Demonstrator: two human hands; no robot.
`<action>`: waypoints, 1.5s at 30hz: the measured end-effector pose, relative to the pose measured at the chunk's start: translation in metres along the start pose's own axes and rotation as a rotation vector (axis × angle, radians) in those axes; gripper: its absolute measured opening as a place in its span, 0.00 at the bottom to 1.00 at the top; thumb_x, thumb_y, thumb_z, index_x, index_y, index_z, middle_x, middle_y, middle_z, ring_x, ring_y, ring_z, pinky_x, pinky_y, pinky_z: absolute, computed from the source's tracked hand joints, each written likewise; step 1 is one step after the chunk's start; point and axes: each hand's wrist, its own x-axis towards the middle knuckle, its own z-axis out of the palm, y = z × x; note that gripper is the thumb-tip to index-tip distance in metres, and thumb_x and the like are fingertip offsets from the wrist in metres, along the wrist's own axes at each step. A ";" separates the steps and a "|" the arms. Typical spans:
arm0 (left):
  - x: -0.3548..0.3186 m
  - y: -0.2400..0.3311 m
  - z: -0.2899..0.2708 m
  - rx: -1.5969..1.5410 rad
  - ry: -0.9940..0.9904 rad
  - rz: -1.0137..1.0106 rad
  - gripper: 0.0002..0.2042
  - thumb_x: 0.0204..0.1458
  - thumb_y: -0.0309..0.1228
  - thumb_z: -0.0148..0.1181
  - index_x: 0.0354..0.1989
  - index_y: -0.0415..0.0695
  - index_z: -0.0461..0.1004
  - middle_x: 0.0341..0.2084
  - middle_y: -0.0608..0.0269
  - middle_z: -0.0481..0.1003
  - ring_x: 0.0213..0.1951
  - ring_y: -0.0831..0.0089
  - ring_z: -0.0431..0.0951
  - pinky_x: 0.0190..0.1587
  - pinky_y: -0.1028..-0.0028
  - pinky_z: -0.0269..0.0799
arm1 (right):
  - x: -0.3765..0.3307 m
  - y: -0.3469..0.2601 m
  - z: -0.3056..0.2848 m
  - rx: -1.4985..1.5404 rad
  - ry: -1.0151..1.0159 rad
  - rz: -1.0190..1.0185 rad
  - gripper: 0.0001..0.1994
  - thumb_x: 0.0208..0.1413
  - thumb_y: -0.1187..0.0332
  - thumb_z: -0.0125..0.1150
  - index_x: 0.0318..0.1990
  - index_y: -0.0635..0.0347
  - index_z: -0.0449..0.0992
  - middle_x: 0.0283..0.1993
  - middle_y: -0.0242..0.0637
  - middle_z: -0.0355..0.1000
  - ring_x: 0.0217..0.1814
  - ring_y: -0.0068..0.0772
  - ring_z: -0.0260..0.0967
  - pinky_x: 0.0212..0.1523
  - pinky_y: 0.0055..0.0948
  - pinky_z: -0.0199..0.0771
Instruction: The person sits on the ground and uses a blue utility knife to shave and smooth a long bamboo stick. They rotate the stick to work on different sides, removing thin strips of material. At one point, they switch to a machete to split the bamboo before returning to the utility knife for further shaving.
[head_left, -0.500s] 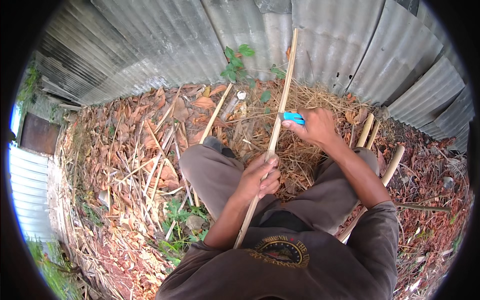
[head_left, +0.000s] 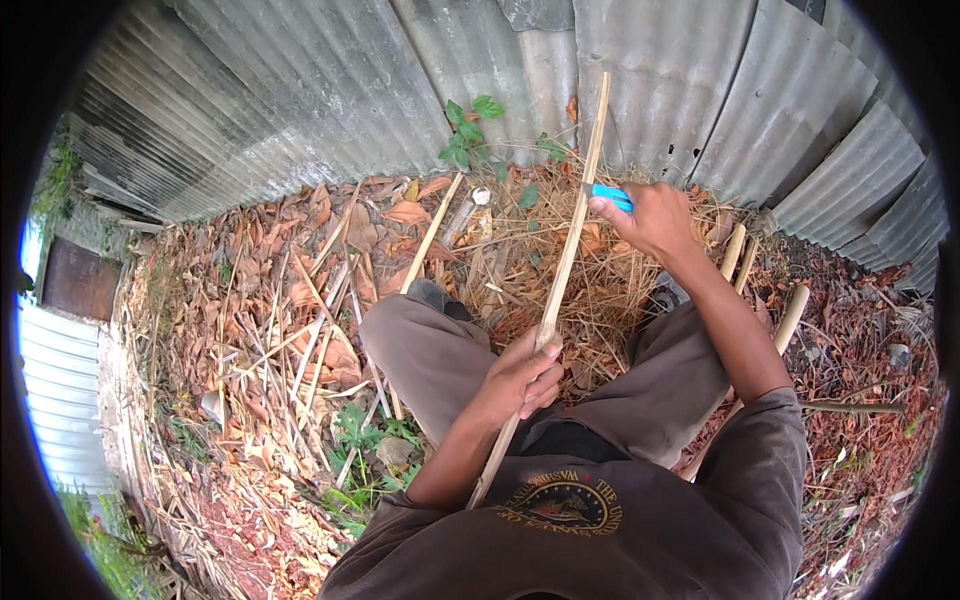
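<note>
The left grip [head_left: 520,378] is closing around a long, pale wooden strip [head_left: 567,250], fingers wrapped and thumb lying along it, so the strip is slanting through that grip. Below it, the strip's lower end is reaching the front of a dark shirt [head_left: 700,550]; above it, the longer part is rising away, leaning slightly right.

The right grip [head_left: 650,215] is standing higher and to the right of the left one, holding a small blue-handled tool [head_left: 612,197] in curled fingers. The tool's dark tip is meeting the strip, well above the left grip and short of the strip's upper end.

Brown trousers [head_left: 660,385] are spreading on both sides of the left grip. Beyond it to the upper left, a thin stick [head_left: 434,230] is lying over dry leaves [head_left: 408,212]. Below and right of the right grip, a thicker pole [head_left: 792,320] is lying beside the right arm. Above both grips, corrugated metal sheets [head_left: 660,90] are standing behind a green plant [head_left: 465,140].
</note>
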 end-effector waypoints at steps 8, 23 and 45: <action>0.004 0.006 -0.004 0.014 0.111 0.029 0.06 0.65 0.35 0.42 0.38 0.47 0.62 0.11 0.75 0.54 0.08 0.83 0.51 0.18 0.80 0.49 | -0.049 -0.034 0.022 0.104 0.005 -0.371 0.34 0.45 0.29 0.53 0.17 0.55 0.74 0.09 0.38 0.62 0.13 0.44 0.65 0.18 0.40 0.64; -0.001 0.007 -0.007 0.170 0.155 0.083 0.06 0.65 0.34 0.44 0.39 0.47 0.61 0.12 0.74 0.55 0.09 0.83 0.52 0.16 0.82 0.50 | -0.058 -0.049 0.022 0.112 -0.019 -0.319 0.34 0.46 0.29 0.52 0.16 0.55 0.75 0.09 0.40 0.64 0.12 0.45 0.66 0.17 0.41 0.67; -0.028 0.003 0.008 0.066 0.059 0.016 0.04 0.65 0.32 0.43 0.39 0.47 0.61 0.12 0.74 0.54 0.09 0.83 0.51 0.18 0.81 0.49 | 0.023 0.013 -0.008 -0.081 0.051 -0.097 0.36 0.46 0.28 0.49 0.20 0.56 0.78 0.12 0.43 0.68 0.18 0.48 0.71 0.23 0.43 0.70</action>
